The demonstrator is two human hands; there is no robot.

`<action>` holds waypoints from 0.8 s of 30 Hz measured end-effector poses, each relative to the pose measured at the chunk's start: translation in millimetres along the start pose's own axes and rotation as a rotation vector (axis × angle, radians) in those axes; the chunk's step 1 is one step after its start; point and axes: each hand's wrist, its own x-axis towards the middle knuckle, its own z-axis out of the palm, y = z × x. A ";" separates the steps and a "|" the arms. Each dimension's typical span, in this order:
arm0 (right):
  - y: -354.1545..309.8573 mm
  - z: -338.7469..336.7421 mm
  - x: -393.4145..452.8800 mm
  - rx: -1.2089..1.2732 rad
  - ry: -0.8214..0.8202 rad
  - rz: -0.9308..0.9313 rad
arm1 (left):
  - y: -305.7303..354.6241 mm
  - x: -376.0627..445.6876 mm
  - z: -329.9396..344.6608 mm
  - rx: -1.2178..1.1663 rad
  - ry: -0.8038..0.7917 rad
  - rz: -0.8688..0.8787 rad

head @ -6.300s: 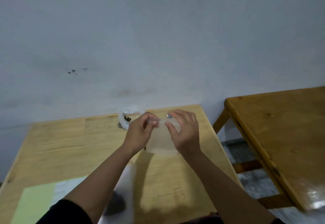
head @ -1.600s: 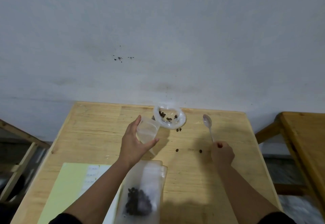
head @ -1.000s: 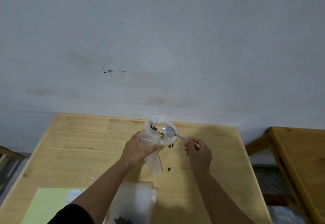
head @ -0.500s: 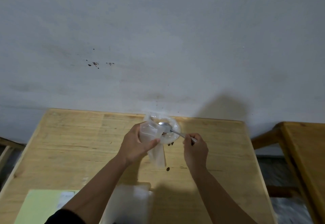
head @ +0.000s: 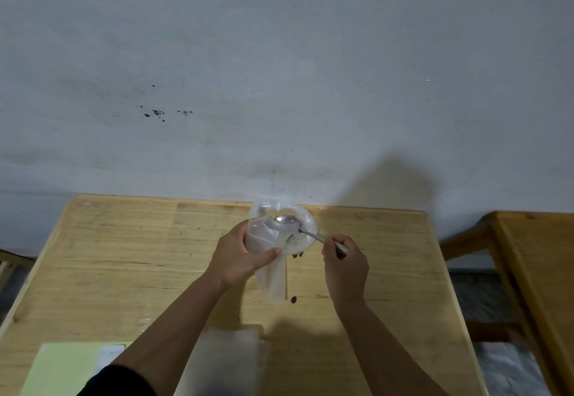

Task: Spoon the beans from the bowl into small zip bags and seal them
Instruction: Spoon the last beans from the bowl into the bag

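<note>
My left hand (head: pixel 239 259) grips a small clear zip bag (head: pixel 270 268) by its open mouth, which is held up against the near-left rim of the clear plastic bowl (head: pixel 306 223) at the table's far edge. My right hand (head: pixel 344 266) pinches the handle of a metal spoon (head: pixel 289 220). The spoon's head rests at the bag's mouth, over the bowl. The bag hangs down to the table. A few dark beans (head: pixel 296 255) lie by the bowl, and one bean (head: pixel 293 299) lies near the bag's bottom corner.
The wooden table (head: pixel 124 265) stands against a grey wall. A stack of clear bags (head: pixel 226 361) lies at the near edge between my arms, with a pale green sheet (head: pixel 68 364) at the near left. A second wooden table (head: pixel 537 271) stands to the right across a gap.
The spoon's head has moved left from the bowl's middle to the bag's mouth. My left hand keeps the bag at the bowl's rim. Earlier, my right hand picked the spoon up off the table.
</note>
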 end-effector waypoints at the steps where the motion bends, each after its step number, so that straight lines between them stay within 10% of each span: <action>1: -0.1 -1.2 -0.5 0.023 0.009 -0.004 | 0.0 -2.1 -0.3 -0.007 0.003 0.010; 12: -0.8 -4.1 -15.7 -0.076 0.091 -0.201 | 5.7 -11.7 -2.7 0.014 0.043 0.194; 24: 13.1 2.8 -6.6 0.473 -0.025 0.361 | 7.6 -13.7 -4.8 0.157 0.017 0.288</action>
